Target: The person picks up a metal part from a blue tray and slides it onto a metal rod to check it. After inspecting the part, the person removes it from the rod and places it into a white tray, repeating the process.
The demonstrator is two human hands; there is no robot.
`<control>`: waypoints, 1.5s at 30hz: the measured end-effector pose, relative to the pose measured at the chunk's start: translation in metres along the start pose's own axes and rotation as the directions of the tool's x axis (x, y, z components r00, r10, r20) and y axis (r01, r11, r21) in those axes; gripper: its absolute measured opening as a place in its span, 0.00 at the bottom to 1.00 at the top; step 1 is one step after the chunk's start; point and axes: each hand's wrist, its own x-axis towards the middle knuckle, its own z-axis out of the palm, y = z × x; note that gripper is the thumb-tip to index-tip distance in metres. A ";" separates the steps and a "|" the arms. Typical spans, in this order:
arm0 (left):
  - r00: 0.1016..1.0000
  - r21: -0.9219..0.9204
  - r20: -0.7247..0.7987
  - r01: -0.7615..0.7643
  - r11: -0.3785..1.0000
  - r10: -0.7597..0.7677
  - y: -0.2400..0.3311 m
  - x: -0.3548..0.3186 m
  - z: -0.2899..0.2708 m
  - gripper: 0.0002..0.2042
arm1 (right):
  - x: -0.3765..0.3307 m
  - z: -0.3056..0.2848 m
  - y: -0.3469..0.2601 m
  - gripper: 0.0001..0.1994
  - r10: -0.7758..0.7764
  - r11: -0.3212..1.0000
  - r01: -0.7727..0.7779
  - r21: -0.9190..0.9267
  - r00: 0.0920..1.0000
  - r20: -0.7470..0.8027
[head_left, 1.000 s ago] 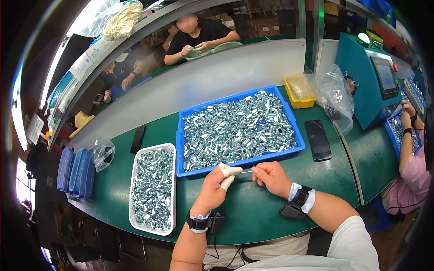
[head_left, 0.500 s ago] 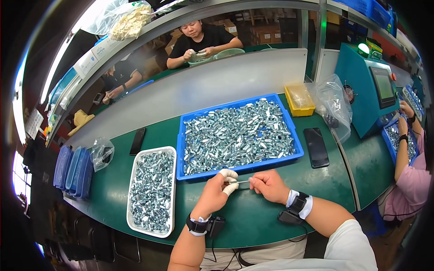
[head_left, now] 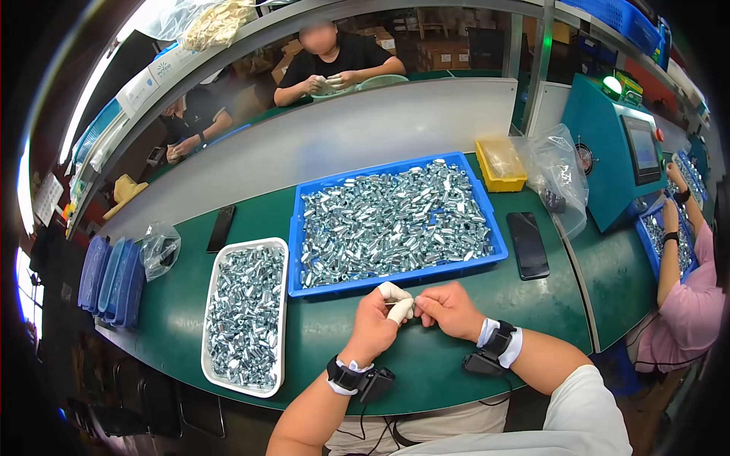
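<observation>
L hand, w/ pale covers on thumb & index, holds the thin metal rod in a narrow pinch; only a short bit shows btwn thumb & index. R hand is also pinched narrow, its tips up against L's; can't tell if the rod's end is in there. Change vs. ½ sec ago: gap btwn hands has closed & the bare stretch of rod that spanned it is covered. So the work is prob. right at the fingertips now, but hard to check b/c fingers hide it.

Just beyond: blue tray full of shiny metal pcs; its near rim limits forward room. To L, white tray, also loaded. Phone on R of blue tray, another phone far L, both on green counter. Far R: yellow bin, clear bag slumped beside it, then teal machine. Grey partition closes off the far side.
</observation>
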 end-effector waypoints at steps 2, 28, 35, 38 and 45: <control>0.999 0.013 -0.002 -0.050 0.999 0.050 -0.001 -0.001 0.002 0.01 | 0.001 -0.003 -0.001 0.15 0.026 0.999 -0.027 0.036 0.999 0.021; 0.910 0.046 -0.412 0.062 0.997 -0.037 0.012 -0.033 -0.035 0.06 | -0.002 0.004 0.001 0.18 -0.187 0.981 0.180 -0.070 0.975 -0.116; 0.434 0.108 -0.869 -0.306 0.946 0.239 0.030 -0.056 -0.122 0.13 | 0.013 -0.009 -0.003 0.17 0.082 0.842 0.068 0.535 0.964 -0.252; 0.516 0.122 -0.807 -0.329 0.936 0.286 0.027 -0.051 -0.104 0.14 | 0.015 -0.008 -0.004 0.17 0.120 0.802 0.078 0.592 0.950 -0.288; 0.818 0.383 -0.481 -0.126 0.915 0.314 0.039 0.006 -0.056 0.12 | 0.014 -0.011 0.002 0.17 0.041 0.887 0.070 0.457 0.973 -0.229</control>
